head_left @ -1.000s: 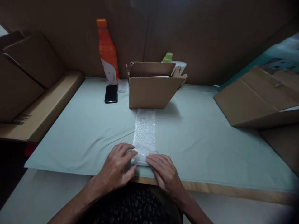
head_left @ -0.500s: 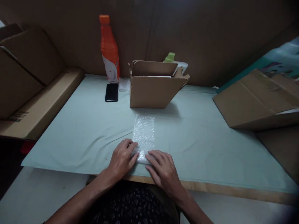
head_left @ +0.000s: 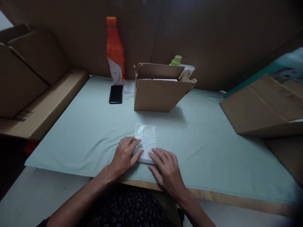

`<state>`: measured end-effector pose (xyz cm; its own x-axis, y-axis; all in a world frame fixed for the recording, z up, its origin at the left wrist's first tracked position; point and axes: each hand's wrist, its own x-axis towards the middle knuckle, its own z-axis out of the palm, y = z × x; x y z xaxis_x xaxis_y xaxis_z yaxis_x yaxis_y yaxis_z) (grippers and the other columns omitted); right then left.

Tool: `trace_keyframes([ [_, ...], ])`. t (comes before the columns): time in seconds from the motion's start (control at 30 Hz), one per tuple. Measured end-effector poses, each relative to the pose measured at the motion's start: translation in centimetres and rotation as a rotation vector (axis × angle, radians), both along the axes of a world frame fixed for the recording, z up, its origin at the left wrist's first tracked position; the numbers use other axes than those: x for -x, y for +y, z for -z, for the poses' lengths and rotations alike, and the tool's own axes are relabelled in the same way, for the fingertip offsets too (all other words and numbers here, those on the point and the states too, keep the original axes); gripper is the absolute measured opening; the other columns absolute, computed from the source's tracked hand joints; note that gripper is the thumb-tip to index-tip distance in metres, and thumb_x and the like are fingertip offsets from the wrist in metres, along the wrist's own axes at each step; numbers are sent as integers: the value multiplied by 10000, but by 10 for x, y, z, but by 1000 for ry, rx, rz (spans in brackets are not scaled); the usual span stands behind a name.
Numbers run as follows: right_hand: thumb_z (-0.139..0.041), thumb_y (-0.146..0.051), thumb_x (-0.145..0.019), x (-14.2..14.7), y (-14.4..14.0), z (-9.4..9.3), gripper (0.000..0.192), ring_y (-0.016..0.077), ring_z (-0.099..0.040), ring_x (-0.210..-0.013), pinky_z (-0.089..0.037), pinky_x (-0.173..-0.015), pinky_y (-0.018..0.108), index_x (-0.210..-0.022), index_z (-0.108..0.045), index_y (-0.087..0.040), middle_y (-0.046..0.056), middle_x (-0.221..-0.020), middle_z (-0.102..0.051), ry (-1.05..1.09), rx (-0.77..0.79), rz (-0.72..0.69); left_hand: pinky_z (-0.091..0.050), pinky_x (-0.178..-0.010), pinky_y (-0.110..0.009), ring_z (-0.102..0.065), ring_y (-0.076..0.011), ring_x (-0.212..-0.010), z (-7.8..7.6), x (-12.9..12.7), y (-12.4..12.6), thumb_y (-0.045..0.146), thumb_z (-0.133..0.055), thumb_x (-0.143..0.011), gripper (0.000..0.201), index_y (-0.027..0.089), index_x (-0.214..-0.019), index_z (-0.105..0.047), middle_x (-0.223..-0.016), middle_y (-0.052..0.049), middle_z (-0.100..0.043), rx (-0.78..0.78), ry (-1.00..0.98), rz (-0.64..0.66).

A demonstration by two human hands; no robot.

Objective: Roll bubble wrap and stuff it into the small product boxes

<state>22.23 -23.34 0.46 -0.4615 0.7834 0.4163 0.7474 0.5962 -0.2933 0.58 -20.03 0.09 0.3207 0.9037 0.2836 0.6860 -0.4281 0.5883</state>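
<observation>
A clear piece of bubble wrap (head_left: 145, 134) lies on the pale green cloth before me, its near part folded over into a thicker edge. My left hand (head_left: 126, 155) rests on the left side of this near part, thumb and forefinger apart over the plastic. At the near right corner, my right hand (head_left: 164, 167) touches the wrap with spread fingers, its thumb just below the edge. Whether anything lies inside the fold, I cannot tell.
An open cardboard box (head_left: 157, 94) stands beyond the wrap. Left of it are a black phone (head_left: 115, 94), an orange bottle (head_left: 115, 53) and another bubble wrap piece (head_left: 129, 86). A green-capped bottle (head_left: 176, 60) is behind. Larger cartons flank the table: left (head_left: 47, 101), right (head_left: 260, 107).
The bubble wrap's flat length has become shorter, with its far edge nearer to me. Both hands have shifted slightly forward on it. The whole view has moved a little.
</observation>
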Motion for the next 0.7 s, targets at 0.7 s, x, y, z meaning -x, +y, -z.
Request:
trace_keyframes([
  [0.7,-576,-253,-969,10,17,-3,271,236,-686,-939,-554,-824,394,-1228,-650,-224,76,-1061,-760,319,263,92,-506,-1002,-453,-605,-275,-1194,1,0,-24,428,-616,-878,794,149,-1523,-247,-1374,-193,-553,525,-711,-264],
])
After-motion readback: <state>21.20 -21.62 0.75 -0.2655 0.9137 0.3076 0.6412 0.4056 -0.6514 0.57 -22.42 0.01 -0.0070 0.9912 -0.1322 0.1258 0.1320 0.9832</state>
